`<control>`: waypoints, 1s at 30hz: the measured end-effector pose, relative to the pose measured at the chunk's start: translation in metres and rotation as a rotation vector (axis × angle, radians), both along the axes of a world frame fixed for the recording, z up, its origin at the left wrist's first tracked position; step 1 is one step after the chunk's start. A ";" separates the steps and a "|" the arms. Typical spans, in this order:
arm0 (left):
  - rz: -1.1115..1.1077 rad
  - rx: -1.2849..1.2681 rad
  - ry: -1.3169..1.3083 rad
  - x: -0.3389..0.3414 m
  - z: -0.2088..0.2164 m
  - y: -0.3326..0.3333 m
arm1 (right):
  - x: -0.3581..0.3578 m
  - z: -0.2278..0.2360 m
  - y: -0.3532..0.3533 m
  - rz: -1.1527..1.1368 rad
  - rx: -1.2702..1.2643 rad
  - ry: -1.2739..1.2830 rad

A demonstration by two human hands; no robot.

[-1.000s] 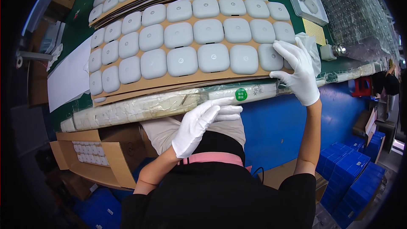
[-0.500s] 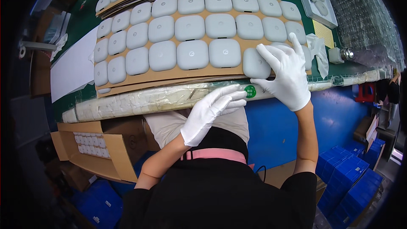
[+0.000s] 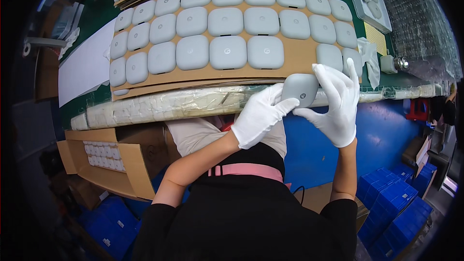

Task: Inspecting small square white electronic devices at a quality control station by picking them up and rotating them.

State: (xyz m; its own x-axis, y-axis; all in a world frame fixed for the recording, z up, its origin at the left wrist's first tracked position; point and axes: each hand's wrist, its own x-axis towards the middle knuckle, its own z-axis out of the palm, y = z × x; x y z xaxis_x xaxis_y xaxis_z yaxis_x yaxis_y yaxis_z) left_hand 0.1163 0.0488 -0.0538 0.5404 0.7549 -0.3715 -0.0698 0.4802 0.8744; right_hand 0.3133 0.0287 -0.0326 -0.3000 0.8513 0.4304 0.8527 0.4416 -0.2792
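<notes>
Both my hands wear white gloves. A rounded square grey plastic case (image 3: 300,90) with a small dark logo is held tilted over the table's front edge. My left hand (image 3: 261,116) pinches its left side, thumb on the face and fingers behind. On its right side my right hand (image 3: 336,104) curves round it, fingertips at the upper corner and thumb near the lower edge. Behind them, rows of matching grey cases (image 3: 228,52) lie on a brown cardboard sheet (image 3: 299,58), with a bare gap in the front row.
The table edge is wrapped in clear film (image 3: 159,106). A white tray of cases (image 3: 369,0) and a bubble-wrap stack (image 3: 411,14) stand at the right. White paper (image 3: 84,72) lies left. Below left is an open carton (image 3: 130,164); blue boxes (image 3: 391,193) are stacked lower right.
My right hand has lifted the case out of the front row and drawn it toward me. My left hand has moved up and right and taken hold of it too.
</notes>
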 end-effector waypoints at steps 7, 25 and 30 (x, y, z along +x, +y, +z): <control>0.038 0.132 -0.031 -0.004 0.000 -0.013 | -0.005 -0.009 -0.006 -0.033 0.063 0.164; -0.128 -0.411 -0.583 -0.012 -0.016 -0.018 | -0.012 0.009 -0.018 0.066 -0.041 0.439; -0.092 -0.498 -0.645 -0.013 -0.011 -0.023 | -0.013 0.006 -0.020 0.050 -0.067 0.517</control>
